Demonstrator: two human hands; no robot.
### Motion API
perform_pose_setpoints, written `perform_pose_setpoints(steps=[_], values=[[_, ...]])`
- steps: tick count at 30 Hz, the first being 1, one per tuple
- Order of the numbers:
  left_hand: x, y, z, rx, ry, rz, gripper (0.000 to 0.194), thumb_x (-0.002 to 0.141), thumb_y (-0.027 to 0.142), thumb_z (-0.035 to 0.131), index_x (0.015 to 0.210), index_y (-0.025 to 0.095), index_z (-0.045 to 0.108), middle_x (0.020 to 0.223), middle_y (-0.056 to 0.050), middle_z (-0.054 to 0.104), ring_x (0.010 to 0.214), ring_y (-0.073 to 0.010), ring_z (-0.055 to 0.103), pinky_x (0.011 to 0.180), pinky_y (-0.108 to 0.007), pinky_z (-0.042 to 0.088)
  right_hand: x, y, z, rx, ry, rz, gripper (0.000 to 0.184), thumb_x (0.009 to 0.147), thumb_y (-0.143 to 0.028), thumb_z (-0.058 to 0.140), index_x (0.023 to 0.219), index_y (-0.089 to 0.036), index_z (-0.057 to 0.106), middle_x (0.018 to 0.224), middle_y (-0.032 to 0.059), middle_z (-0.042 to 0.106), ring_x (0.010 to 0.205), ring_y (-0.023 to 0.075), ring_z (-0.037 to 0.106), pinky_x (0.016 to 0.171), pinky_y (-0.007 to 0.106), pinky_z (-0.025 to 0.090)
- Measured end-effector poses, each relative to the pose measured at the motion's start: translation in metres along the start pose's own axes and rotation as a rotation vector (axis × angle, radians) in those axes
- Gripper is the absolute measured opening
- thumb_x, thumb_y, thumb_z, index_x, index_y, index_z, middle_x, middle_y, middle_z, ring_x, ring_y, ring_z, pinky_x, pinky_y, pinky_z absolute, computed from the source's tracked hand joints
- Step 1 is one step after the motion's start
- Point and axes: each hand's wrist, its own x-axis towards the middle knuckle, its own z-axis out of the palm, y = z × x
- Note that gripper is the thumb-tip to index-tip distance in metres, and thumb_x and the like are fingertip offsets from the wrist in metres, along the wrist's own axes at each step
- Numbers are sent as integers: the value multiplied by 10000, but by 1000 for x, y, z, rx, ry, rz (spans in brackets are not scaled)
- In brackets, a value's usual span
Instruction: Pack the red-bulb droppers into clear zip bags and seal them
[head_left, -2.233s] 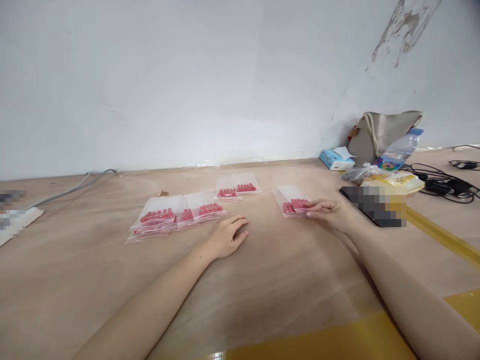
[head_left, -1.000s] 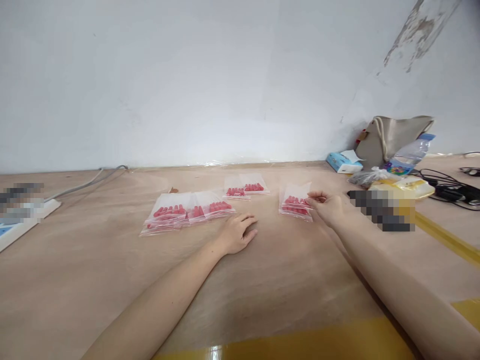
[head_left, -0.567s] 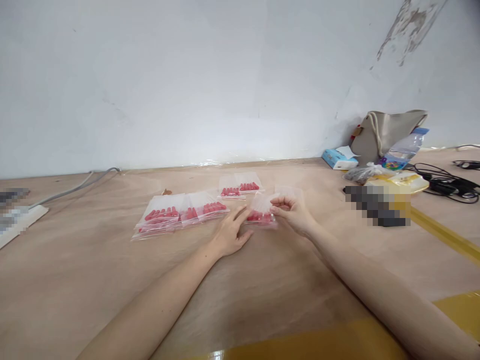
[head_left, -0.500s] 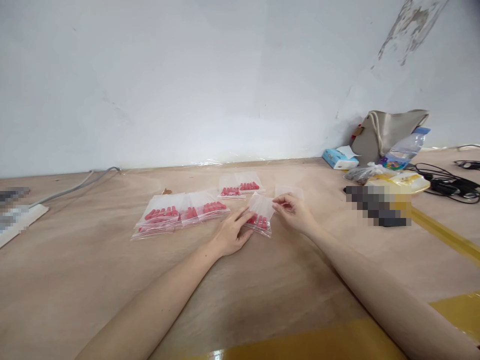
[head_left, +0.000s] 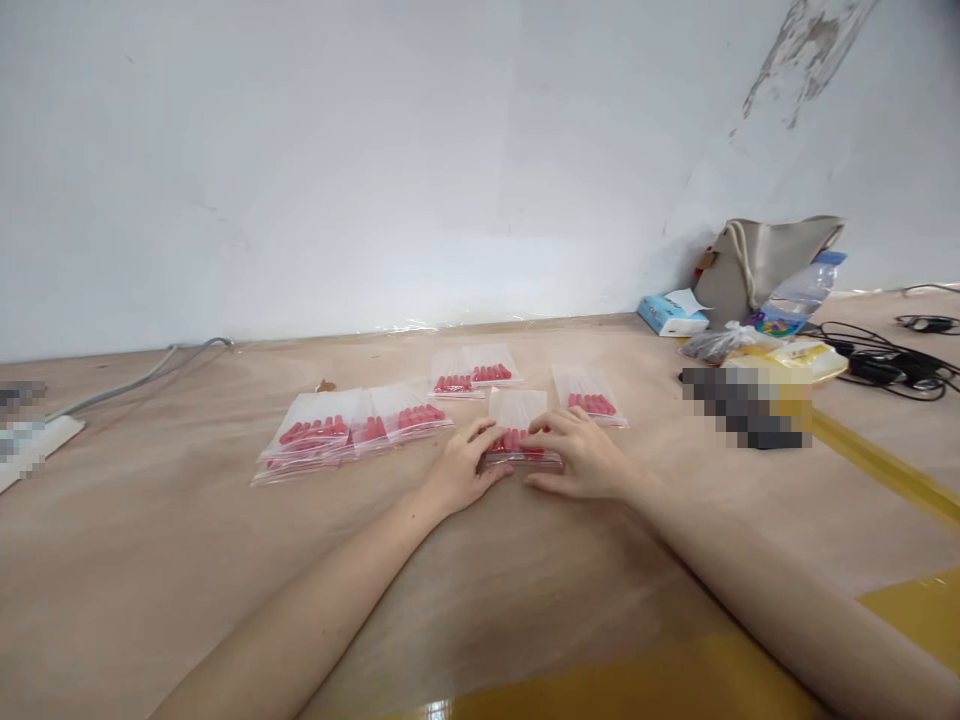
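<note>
A clear zip bag (head_left: 517, 405) with red, finger-shaped pieces lies flat in front of me; it looks like more than one layer at its near edge. My left hand (head_left: 463, 468) rests at its left side, fingertips on the plastic, thumb apart from the fingers. From the right, my right hand (head_left: 585, 455) lies over the bag's right part, its fingers touching the red pieces and its thumb spread toward me. Neither hand closes round anything. Just beyond my right hand lies another filled zip bag (head_left: 585, 385).
Overlapping filled bags (head_left: 311, 430) lie to the left, and two more bags (head_left: 480, 365) lie farther back. At right are a tissue pack (head_left: 673, 314), a beige bag (head_left: 772, 260), a plastic bottle (head_left: 806, 290) and black cables (head_left: 892, 365). A wall stands behind the table (head_left: 187, 560).
My right hand has let go of the bag's corner and moved toward me, onto its right side. The bag has straightened and lies flat. The bag at right shows more fully.
</note>
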Motion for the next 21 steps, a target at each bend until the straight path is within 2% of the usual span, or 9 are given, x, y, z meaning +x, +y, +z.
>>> perform_pose_setpoints(steps=[3, 8, 11, 17, 21], values=[[-3, -9, -4, 2, 0, 81, 174, 836, 261, 544, 977, 185, 609, 1046, -68, 594, 930, -187, 581, 805, -324, 497, -2, -2, 11, -112, 0, -44, 200, 799, -297, 525, 943, -226, 644, 888, 61, 627, 805, 178, 541, 698, 318, 375], [-4, -15, -6, 34, -7, 164, 189, 888, 194, 436, 883, 179, 624, 967, -52, 632, 894, -172, 589, 795, -317, 490, -8, 10, 23, -169, 46, -64, 257, 826, -174, 459, 1035, -186, 609, 946, 71, 652, 842, 175, 569, 733, 315, 385], [-1, -11, -7, 48, -10, 164, 167, 892, 190, 431, 908, 179, 597, 954, -45, 632, 911, -171, 580, 811, -316, 477, -9, 14, 22, -195, 43, -51, 249, 845, -174, 447, 1037, -178, 606, 942, 64, 666, 833, 171, 584, 771, 324, 381], [1, -8, -8, 62, 46, 115, 157, 901, 187, 411, 937, 178, 563, 969, -48, 625, 859, -153, 596, 749, -285, 488, -9, 16, 15, -252, 97, -23, 262, 846, -143, 431, 980, -239, 634, 762, 34, 676, 716, 158, 566, 834, 379, 324], [1, -15, -3, 73, 92, 132, 162, 894, 206, 430, 890, 186, 591, 954, -37, 641, 846, -145, 609, 761, -278, 491, -7, 8, 17, -180, 127, 11, 180, 837, -279, 484, 906, -260, 650, 797, 30, 668, 769, 164, 548, 851, 384, 286]])
